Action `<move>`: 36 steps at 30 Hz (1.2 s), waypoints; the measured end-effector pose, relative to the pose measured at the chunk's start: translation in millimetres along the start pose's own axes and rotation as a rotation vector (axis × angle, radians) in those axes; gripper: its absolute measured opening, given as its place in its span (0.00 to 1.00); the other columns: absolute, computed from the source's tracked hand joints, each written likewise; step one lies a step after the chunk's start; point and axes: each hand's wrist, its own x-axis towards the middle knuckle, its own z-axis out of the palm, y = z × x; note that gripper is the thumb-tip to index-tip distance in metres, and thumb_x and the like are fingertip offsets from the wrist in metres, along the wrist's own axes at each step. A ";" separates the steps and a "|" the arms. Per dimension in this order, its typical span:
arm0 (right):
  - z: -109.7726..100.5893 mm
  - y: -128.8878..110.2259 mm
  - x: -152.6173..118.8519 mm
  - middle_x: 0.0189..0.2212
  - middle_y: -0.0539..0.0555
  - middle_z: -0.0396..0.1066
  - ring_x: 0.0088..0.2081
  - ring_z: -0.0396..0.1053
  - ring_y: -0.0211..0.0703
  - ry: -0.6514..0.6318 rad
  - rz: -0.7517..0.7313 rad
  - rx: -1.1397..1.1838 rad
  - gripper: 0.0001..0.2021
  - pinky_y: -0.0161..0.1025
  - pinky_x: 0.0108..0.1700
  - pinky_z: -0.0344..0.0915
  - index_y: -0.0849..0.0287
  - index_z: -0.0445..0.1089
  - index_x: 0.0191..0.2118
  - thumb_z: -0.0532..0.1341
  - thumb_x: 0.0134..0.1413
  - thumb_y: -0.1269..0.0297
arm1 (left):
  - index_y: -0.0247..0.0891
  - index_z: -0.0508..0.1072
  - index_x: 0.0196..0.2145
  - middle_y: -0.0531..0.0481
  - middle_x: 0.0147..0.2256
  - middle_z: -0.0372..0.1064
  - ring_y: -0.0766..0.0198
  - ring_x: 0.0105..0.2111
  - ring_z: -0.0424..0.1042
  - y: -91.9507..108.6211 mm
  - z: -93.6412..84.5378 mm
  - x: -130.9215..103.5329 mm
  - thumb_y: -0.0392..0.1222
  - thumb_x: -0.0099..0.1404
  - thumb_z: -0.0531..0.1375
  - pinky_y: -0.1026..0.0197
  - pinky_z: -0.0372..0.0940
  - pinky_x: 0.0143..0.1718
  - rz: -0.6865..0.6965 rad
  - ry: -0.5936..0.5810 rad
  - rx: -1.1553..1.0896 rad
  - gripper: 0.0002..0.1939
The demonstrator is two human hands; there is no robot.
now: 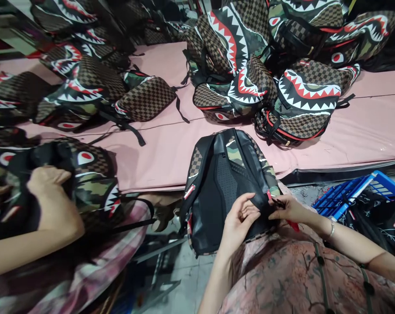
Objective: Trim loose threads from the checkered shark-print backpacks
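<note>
A backpack (213,196) with a checkered and camouflage pattern leans back-side up from my lap against the table edge. Its black padded back panel and shoulder straps face me. My left hand (241,218) lies over the lower right of the panel, fingers curled and thumb against the fingertips; what they pinch is too small to make out. At the bag's lower right side, my right hand (287,209) has its fingers closed on the lower end of the shoulder strap (261,198), beside a bit of red. The fingertips are partly hidden by dark material.
Checkered shark-mouth backpacks (238,91) lie in heaps along the pink-covered table (161,161). On my left, a co-worker's hand (49,183) reaches into another backpack (96,179). A blue plastic crate (348,196) with black items stands at my right.
</note>
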 end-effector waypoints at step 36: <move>-37.0 -73.1 20.5 0.29 0.54 0.67 0.31 0.60 0.40 -0.012 -0.806 -1.271 0.10 0.37 0.33 0.53 0.59 0.68 0.34 0.51 0.60 0.64 | 0.34 0.71 0.23 0.54 0.20 0.67 0.71 0.21 0.64 4.5 11.6 0.5 0.42 0.50 0.64 0.69 0.60 0.25 0.001 0.373 -0.101 0.08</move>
